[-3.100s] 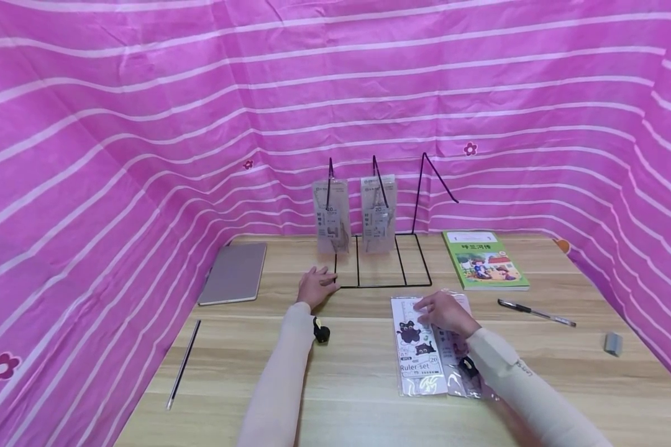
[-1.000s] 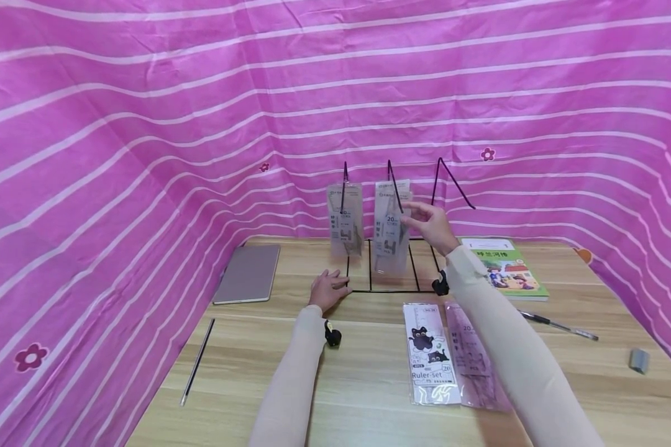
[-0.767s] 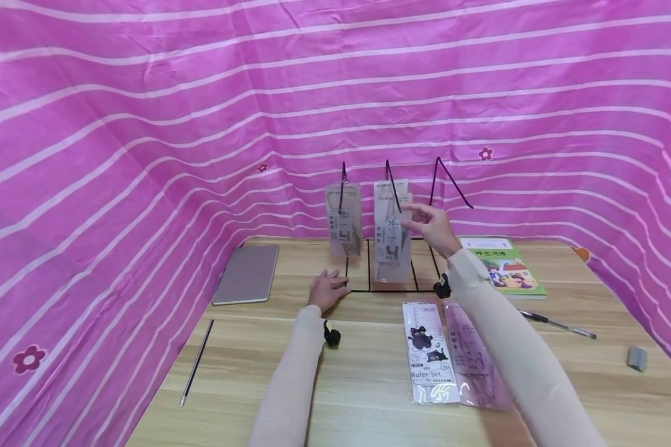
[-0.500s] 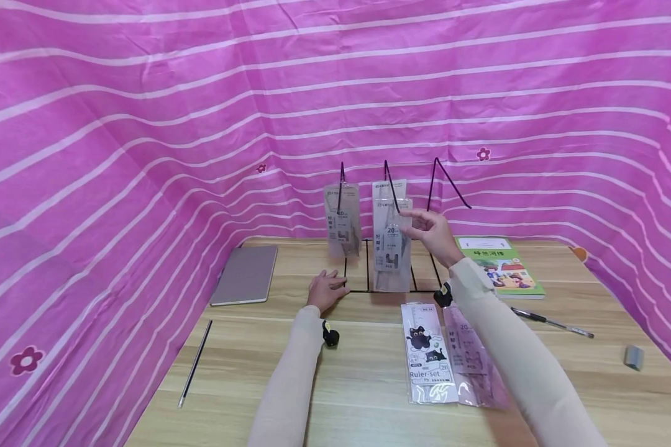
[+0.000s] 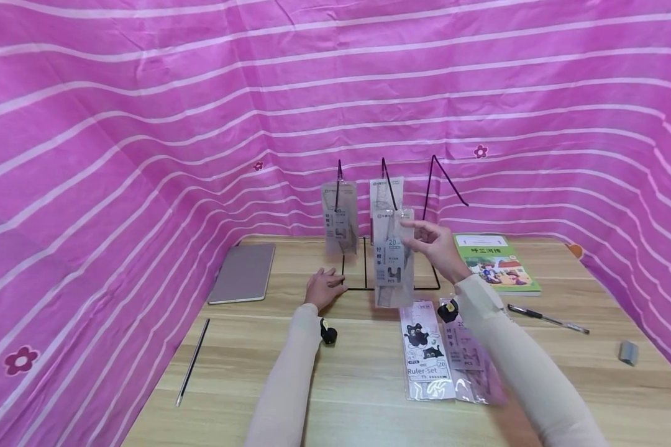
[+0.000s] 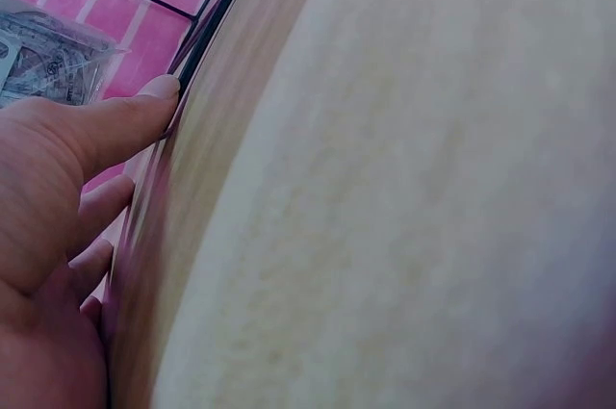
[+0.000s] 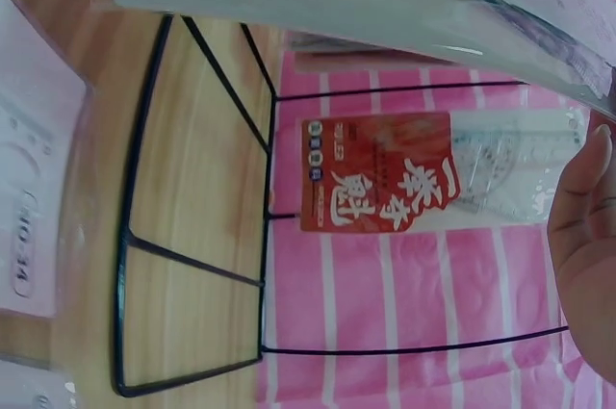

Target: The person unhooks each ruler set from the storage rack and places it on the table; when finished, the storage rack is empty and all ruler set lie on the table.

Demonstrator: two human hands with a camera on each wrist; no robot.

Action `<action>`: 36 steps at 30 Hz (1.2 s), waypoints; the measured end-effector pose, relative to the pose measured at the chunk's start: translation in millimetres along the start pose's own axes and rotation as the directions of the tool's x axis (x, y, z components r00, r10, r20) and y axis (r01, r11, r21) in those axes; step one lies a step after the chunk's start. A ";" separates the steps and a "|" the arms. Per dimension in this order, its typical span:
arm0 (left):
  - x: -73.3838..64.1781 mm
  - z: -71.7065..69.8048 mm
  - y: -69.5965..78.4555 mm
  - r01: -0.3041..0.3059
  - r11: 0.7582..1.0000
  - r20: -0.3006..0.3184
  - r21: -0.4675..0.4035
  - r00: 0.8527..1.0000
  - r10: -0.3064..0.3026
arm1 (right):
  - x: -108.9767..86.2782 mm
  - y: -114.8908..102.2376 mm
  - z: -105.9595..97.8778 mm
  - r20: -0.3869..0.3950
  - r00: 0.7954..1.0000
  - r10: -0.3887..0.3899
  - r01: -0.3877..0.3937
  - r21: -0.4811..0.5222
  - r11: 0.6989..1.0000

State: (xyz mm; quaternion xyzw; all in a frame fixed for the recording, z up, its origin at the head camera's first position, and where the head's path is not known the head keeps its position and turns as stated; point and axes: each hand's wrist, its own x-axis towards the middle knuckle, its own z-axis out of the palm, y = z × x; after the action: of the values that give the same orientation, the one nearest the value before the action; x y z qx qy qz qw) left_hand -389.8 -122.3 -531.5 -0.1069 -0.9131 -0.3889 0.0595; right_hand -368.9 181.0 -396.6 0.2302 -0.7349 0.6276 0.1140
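Note:
My right hand pinches the upper right edge of a clear ruler set packet, upright in front of the black wire display rack. The packet's top is level with the middle hook's tip; I cannot tell whether it still touches it. Behind it, partly hidden, hangs another packet; in the right wrist view a packet with a red label shows. A further packet hangs on the left hook. My left hand rests at the rack's front left corner, thumb touching the wire.
Two ruler set packets, one with black cats and one pinkish, lie before the rack. A green book, pen and grey eraser are right. A grey notebook and dark thin stick are left.
My right hand left the table packets, took hold of the front packet on the middle hook, and drew it forward and down along the hook. My left hand stays at the rack's corner.

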 end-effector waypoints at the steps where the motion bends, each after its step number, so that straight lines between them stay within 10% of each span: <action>1: -0.3 -0.1 0.3 0.002 1.000 0.001 0.004 1.000 -0.002 | -2.7 -0.6 0.6 -0.005 1.000 -0.004 0.004 0.003 1.000; 17: -1.1 3.0 -1.9 0.013 0.999 -0.003 0.030 1.000 -0.013 | -37.8 -15.0 2.0 0.008 1.000 -0.029 0.029 0.009 1.000; 24: -0.8 2.0 -1.4 0.010 1.000 -0.005 0.025 1.000 -0.010 | -48.7 -12.5 4.1 0.020 0.996 0.092 -0.092 0.050 0.994; 36: 1.8 -0.5 -0.5 0.007 1.000 0.007 0.004 1.000 -0.007 | -79.4 2.5 33.2 0.088 0.884 0.459 -0.468 0.157 0.870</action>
State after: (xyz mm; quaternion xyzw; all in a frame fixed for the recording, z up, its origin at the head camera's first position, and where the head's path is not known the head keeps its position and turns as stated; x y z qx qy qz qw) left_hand -391.7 -122.6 -531.1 -0.1049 -0.9144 -0.3871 0.0551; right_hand -297.2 164.4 -441.2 0.0712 -0.7135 0.6926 -0.0779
